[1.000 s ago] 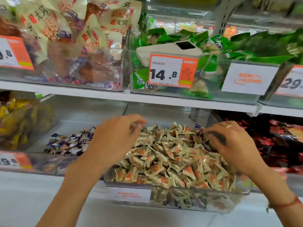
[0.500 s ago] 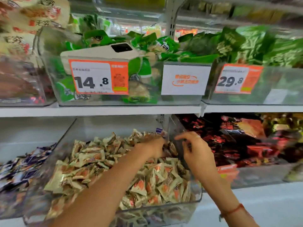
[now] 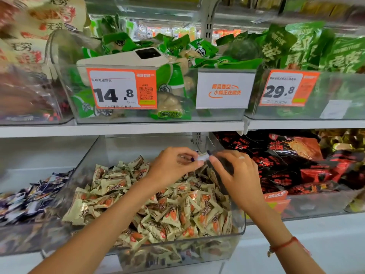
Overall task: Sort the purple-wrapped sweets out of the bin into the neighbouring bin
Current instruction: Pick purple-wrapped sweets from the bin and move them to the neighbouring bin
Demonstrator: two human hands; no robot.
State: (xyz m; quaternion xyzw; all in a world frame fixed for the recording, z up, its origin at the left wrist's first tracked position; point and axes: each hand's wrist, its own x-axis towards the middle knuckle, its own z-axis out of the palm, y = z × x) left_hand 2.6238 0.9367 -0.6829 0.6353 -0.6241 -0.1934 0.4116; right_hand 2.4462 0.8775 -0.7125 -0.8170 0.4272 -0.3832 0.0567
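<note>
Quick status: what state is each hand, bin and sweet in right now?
Left hand: pinching purple sweet.
Right hand: fingertips at the sweet, grip unclear.
Middle bin: heaped with beige sweets.
Left bin: holds purple sweets.

Two white shelves. Upper shelf (image 3: 138, 128) runs 9 to 3 o'clock and carries clear bins: red-printed packs bin (image 3: 29, 99) at 9, green-pack bin (image 3: 158, 115) with 14.8 price tag (image 3: 121, 88) at 12, green-bag bin (image 3: 308, 113) with 29.8 tag (image 3: 288, 87) at 2. Lower shelf (image 3: 325, 234) carries the purple-wrapped sweets bin (image 3: 23, 236) at 8, beige-wrapped sweets bin (image 3: 177, 252) at 6, red-and-black packs bin (image 3: 316, 204) at 4.
</note>
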